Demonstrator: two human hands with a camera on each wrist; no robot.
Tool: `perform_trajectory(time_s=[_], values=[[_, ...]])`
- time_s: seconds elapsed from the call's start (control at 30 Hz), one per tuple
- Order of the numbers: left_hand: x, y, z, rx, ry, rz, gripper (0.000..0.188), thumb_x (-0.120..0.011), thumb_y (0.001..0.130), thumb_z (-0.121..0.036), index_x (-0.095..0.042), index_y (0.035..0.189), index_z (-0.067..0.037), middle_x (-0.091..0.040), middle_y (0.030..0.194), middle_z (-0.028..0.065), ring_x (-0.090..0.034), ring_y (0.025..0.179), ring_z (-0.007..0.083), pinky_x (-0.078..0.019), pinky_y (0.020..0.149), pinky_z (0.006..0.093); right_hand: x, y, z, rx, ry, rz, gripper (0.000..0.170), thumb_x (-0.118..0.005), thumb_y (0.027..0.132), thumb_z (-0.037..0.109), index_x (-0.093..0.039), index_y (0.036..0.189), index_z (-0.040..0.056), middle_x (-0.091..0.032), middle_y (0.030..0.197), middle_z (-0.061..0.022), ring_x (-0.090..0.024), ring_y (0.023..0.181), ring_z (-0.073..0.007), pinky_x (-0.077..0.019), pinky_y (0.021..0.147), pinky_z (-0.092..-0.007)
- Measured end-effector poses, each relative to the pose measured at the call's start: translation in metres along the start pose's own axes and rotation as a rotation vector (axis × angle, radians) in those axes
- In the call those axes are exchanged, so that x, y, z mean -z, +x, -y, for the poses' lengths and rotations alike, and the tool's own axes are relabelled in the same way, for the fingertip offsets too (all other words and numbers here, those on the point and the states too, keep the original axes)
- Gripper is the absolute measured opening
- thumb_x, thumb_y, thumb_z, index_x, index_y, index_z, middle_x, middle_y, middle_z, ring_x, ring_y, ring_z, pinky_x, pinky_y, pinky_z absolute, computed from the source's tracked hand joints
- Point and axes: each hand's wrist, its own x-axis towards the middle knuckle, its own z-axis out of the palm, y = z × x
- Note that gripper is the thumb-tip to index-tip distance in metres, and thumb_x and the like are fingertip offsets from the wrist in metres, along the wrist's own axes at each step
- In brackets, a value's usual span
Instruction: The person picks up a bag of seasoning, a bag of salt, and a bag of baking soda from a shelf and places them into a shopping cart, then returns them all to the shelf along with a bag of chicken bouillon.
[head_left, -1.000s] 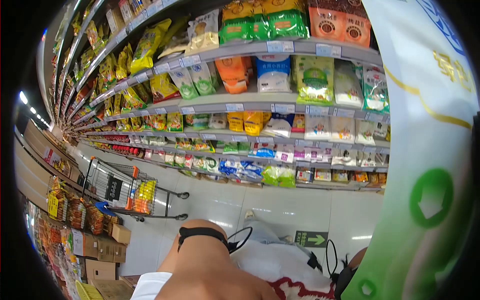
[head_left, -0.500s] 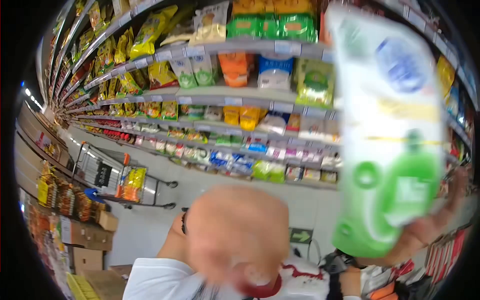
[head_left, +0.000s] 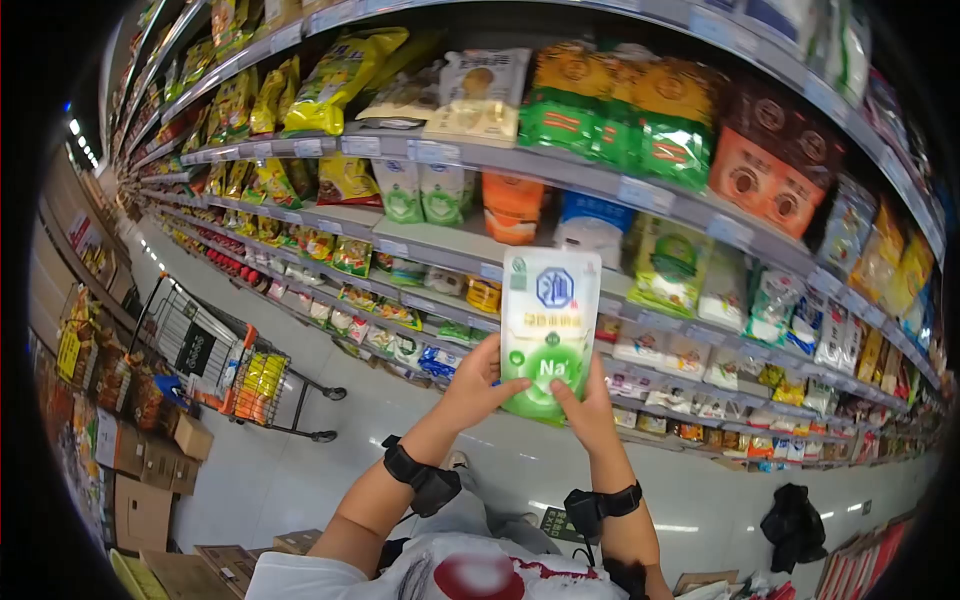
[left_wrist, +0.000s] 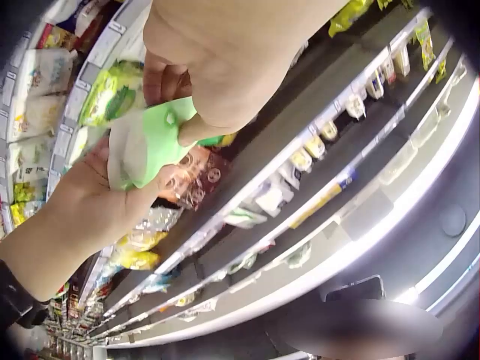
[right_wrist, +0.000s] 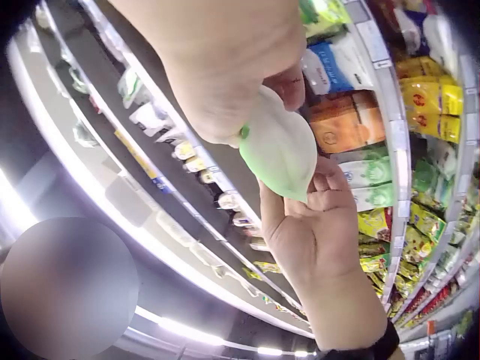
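A white and green pouch marked "Na" is held upright between both hands in the head view. The left hand grips its lower left edge, thumb on the front. At the lower right edge the right hand grips it, thumb also on the front. The left wrist view has the pouch seen from its edge, between the near left hand and the far right hand. In the right wrist view both hands hold the pouch, and their fingers behind it are partly hidden.
Shelves full of bagged goods curve across the front and right. A shopping cart with yellow and orange packs stands on the floor at the left, near cardboard boxes. A black item lies at the lower right.
The pouch has moved from close at the right to the middle, farther from the head camera. The left hand has come up to grip it. The view has shifted toward the right-hand shelves.
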Motion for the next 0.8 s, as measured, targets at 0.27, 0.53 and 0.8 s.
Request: perform_trajectory(time_s=[0.27,0.53,0.8], values=[[0.154,0.023,0.041,-0.002,0.07,-0.235,0.038,-0.056,0.075,0.006,-0.048,0.112,0.003,-0.056,0.103,0.0074,-0.052,0.095,0.0127,-0.0418,0.083,0.0266,-0.117,0.085,-0.068,-0.249,0.16,0.163,0.038,-0.054,0.081,0.002,-0.04,0.116,-0.0004,-0.053,0.108,-0.0086,-0.051,0.096,-0.0139,-0.0413,0.081,-0.0263],[0.247,0.105,0.04,-0.035,0.28,-0.348,0.037,-0.054,0.077,-0.001,-0.046,0.113,0.002,-0.055,0.103,0.0153,-0.053,0.096,0.02,-0.0426,0.079,0.0286,-0.197,0.176,-0.089,-0.141,0.126,-0.072,0.027,-0.055,0.08,0.001,-0.049,0.106,-0.0009,-0.058,0.098,-0.008,-0.055,0.087,-0.0122,-0.0435,0.074,-0.0246],[0.271,0.17,0.046,-0.273,0.658,-0.48,0.061,-0.056,0.073,-0.001,-0.027,0.127,0.0,-0.042,0.116,0.0213,-0.043,0.109,0.03,-0.0369,0.089,0.0353,-0.213,0.258,-0.114,-0.025,0.187,-0.161,0.025,-0.055,0.078,-0.001,-0.05,0.103,-0.0006,-0.059,0.096,-0.0066,-0.055,0.084,-0.0119,-0.043,0.072,-0.0251]])
